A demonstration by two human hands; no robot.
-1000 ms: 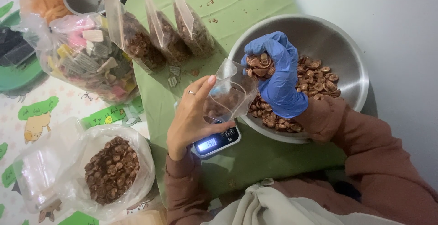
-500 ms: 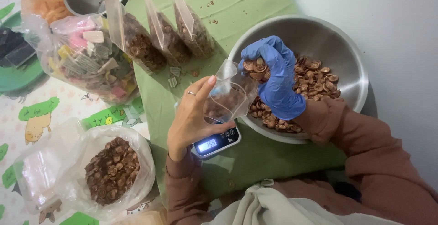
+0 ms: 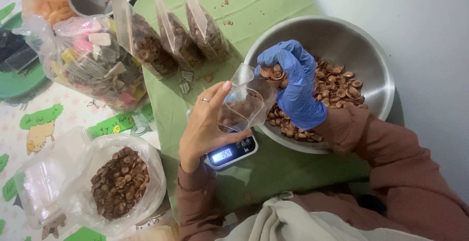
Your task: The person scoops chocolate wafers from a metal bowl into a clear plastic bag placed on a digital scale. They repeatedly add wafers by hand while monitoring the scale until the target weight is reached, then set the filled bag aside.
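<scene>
My left hand [image 3: 207, 124] grips the clear pouch [image 3: 244, 105] open on the scale [image 3: 232, 154]; my gloved right hand [image 3: 293, 82], cupped around brown snacks [image 3: 272, 71], should release them slowly.

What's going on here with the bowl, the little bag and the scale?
A person is filling a small clear bag with brown round snack pieces. The bare left hand holds the bag open on a small digital scale, while the right hand, in a blue glove, holds a handful of pieces at the bag's mouth, above a steel bowl of the same pieces. Three filled bags stand on the green cloth, and a bigger open bag of pieces sits to the left.
</scene>
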